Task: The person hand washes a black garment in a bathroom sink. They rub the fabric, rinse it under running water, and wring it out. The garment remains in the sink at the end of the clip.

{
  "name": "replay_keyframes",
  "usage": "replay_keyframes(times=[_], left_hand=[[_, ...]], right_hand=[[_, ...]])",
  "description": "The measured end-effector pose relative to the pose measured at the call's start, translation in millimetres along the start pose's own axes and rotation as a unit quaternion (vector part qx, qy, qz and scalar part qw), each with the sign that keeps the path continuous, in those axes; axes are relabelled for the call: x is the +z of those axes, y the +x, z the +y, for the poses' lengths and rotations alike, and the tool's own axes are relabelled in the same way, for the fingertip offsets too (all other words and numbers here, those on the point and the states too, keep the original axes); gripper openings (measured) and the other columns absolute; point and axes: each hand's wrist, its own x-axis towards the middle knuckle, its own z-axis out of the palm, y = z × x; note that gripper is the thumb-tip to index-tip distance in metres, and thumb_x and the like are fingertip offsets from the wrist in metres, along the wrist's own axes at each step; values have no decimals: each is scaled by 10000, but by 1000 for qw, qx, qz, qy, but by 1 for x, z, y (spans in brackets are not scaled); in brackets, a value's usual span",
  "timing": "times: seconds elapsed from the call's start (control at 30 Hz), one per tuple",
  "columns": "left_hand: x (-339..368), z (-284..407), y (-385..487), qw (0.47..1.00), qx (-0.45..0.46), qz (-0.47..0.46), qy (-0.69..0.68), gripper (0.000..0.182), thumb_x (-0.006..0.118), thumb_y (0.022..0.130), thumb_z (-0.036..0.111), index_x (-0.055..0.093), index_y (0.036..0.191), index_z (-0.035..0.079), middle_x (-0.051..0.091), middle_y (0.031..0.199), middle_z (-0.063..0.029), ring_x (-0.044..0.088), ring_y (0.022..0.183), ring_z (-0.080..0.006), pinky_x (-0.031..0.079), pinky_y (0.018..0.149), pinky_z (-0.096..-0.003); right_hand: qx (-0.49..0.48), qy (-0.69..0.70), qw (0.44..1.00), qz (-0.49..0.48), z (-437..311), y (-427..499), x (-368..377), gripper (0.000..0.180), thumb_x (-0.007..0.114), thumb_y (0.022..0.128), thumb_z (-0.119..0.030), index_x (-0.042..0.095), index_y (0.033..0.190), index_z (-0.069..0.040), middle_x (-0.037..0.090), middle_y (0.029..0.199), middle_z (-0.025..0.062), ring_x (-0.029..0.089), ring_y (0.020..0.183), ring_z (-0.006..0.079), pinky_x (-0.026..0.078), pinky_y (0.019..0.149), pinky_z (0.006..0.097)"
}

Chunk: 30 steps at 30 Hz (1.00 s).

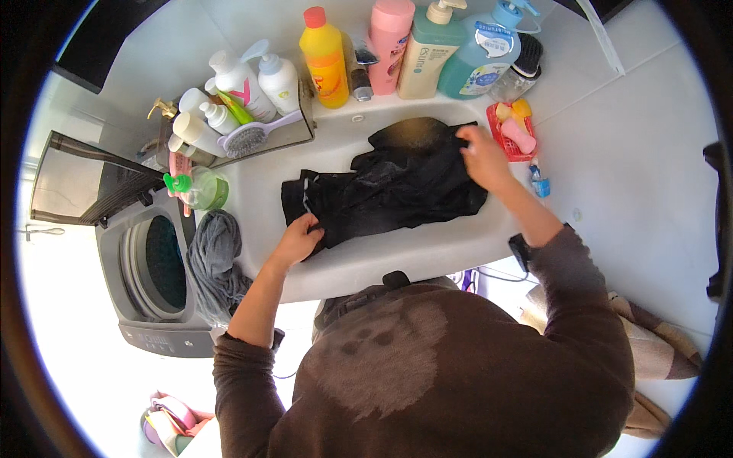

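Note:
A black cloth garment [401,183] lies spread in a white sink basin [366,260], its waistband-like end with a pale drawstring towards the left. My left hand [299,239] pinches the garment's near left edge between thumb and fingers. At the far right end, my right hand [478,154] has its fingers bent at the garment's upper right corner; whether they grip the cloth cannot be told. Part of the cloth at the back looks lit by a yellowish patch.
Several bottles stand along the back rim, among them a yellow bottle [325,63]. A rack with a hairbrush [247,141] is at back left. A red soap dish [518,150] sits right. Grey cloth [215,257] hangs beside an open top-loading washing machine [154,269] at left.

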Motion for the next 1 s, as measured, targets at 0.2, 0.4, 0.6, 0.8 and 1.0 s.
replay_keyframes(times=[0.2,0.4,0.6,0.8,1.0], left_hand=[[3,1,0,892,-79,125,-428,254,474,909,195,563,1024,-14,607,872,-75,585,787,-177,477,729,-286],[-8,2,-28,806,-136,147,-556,278,455,908,166,531,1097,-23,603,939,-93,599,807,-182,492,706,-286],[-29,25,-47,841,-48,188,-505,269,464,919,148,494,1122,-26,600,970,-95,591,840,-168,480,761,-268],[-57,38,-81,870,-6,155,-467,205,441,930,125,511,1062,-16,604,923,-67,583,787,-116,479,708,-237],[-86,48,-110,937,35,213,-274,142,474,931,120,527,1009,14,537,861,29,473,758,-39,391,702,-165]], right_hand=[[-137,430,890,-67,-149,8,118,234,663,774,-237,534,804,-44,542,777,137,545,752,283,440,698,370],[-356,197,902,-141,-165,-17,194,270,594,818,-302,511,922,-67,437,1201,126,373,1196,311,213,1032,507],[-360,-93,908,-193,-88,-5,202,285,552,819,-286,568,1037,-102,323,1397,119,211,1338,294,120,1085,500],[-251,28,954,-164,-62,-2,172,242,598,745,-65,545,979,-91,318,1389,133,219,1327,347,175,1073,506],[-149,193,966,-82,-74,16,132,346,537,680,113,447,951,-81,370,1324,162,280,1282,418,207,1049,548]])
